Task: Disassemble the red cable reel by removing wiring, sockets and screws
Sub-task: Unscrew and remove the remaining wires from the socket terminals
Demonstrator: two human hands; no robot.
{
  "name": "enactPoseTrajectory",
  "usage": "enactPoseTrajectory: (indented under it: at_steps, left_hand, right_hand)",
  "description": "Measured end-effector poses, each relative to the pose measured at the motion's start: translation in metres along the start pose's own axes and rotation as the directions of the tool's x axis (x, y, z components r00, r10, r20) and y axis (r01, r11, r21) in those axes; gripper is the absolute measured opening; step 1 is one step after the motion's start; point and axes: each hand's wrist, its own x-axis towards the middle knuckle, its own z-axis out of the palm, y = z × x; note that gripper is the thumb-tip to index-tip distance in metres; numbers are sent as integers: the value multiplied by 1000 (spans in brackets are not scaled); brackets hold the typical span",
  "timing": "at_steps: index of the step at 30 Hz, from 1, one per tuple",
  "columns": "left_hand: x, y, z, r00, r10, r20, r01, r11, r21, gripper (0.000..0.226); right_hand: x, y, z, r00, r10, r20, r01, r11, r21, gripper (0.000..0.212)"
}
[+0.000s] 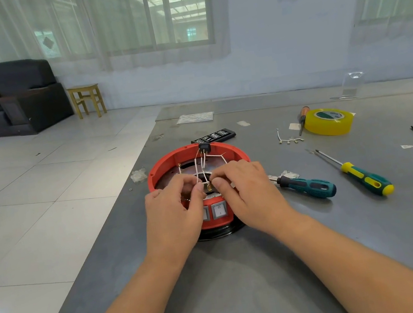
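— Where is the red reel?
— In the middle of the grey table, open on top, with thin white wires inside.
— What are the hands doing?
— The left hand and right hand both pinch the wires over the near side.
— Anything close by?
— Two screwdrivers lie to the right. Yellow tape sits farther off.

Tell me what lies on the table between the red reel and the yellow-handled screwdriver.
In the head view, a teal-and-black screwdriver lies there, between the red cable reel and the yellow-handled screwdriver, with a scrap of tape residue by its shaft.
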Motion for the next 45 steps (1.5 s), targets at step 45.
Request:
enactPoseTrajectory:
  at_steps: [45]
  left_hand:
    - [11, 41, -6, 958, -283, 40, 286, 951, -121, 23]
  right_hand:
    - [-10, -1, -2, 961, -15, -278, 38, 997, 75, 20]
